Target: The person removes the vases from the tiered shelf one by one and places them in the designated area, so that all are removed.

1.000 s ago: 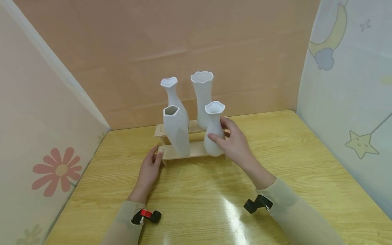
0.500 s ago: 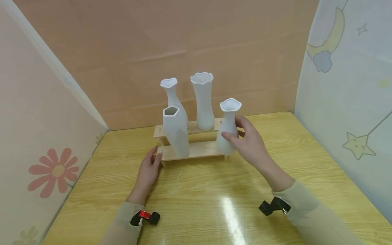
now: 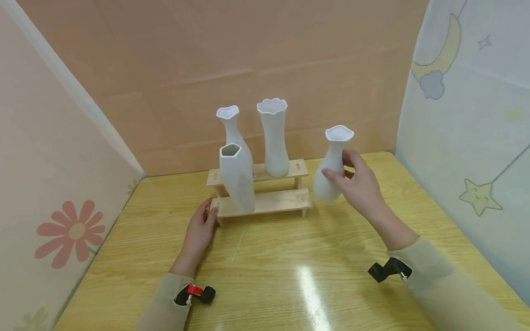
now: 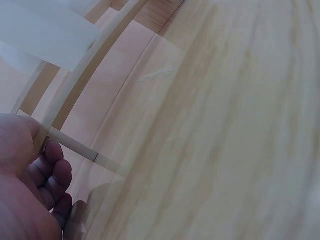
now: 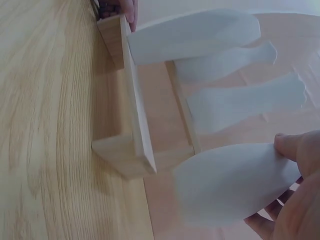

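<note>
In the head view my right hand (image 3: 361, 186) grips a white vase (image 3: 329, 177) with a flared wavy rim, thumb in front and fingers behind. The vase hangs tilted slightly, to the right of a two-step wooden stand (image 3: 285, 200), apart from it. My left hand (image 3: 201, 226) holds the left end of the stand's lower shelf; in the left wrist view its fingers (image 4: 52, 175) curl beneath the edge. A twisted vase (image 3: 238, 179) with an angular mouth stands on the lower shelf. On the upper shelf are a slim-necked vase (image 3: 233, 126) and a scalloped-rim vase (image 3: 275, 138).
The stand is on a wood-grain table (image 3: 265, 271). An orange-brown backdrop (image 3: 186, 92) rises behind, with printed pale panels at the left (image 3: 49, 147) and right (image 3: 476, 138). Each wrist wears a black strap.
My right hand has lifted the wavy-rimmed vase off the right end of the lower shelf and carried it rightward, clear of the stand. The left hand stays at the stand's left end.
</note>
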The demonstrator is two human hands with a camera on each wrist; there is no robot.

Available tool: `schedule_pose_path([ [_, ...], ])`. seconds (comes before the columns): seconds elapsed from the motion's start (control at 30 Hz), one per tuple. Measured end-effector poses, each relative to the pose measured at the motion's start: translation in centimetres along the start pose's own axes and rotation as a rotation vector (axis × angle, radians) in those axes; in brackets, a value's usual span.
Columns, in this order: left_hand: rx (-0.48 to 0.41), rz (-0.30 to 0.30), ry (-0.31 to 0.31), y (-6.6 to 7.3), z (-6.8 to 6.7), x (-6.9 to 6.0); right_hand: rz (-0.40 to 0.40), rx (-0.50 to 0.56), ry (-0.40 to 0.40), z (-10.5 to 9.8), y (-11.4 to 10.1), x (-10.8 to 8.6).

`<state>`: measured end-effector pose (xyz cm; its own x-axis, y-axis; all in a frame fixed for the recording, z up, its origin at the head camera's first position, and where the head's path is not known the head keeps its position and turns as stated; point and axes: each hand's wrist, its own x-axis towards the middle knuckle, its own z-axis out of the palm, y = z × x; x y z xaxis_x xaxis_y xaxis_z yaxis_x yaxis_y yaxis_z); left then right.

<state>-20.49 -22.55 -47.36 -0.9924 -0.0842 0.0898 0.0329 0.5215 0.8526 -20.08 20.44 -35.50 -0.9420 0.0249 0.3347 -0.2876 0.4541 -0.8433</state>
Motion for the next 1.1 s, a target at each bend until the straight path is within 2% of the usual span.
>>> schedule_pose_path([
  [0.43, -0.001, 0.003, -0.005, -0.2, 0.0, -0.2, 0.054, -0.028, 0.058, -1.3, 3.3, 2.2],
  [0.87, -0.019, 0.006, -0.014, 0.0, 0.2, 0.0, 0.146, -0.062, 0.076, -1.2, 5.5, 4.6],
  [1.1, -0.028, -0.006, -0.009, 0.0, 0.2, 0.0, 0.149, -0.073, 0.072, -1.0, 6.3, 5.7],
])
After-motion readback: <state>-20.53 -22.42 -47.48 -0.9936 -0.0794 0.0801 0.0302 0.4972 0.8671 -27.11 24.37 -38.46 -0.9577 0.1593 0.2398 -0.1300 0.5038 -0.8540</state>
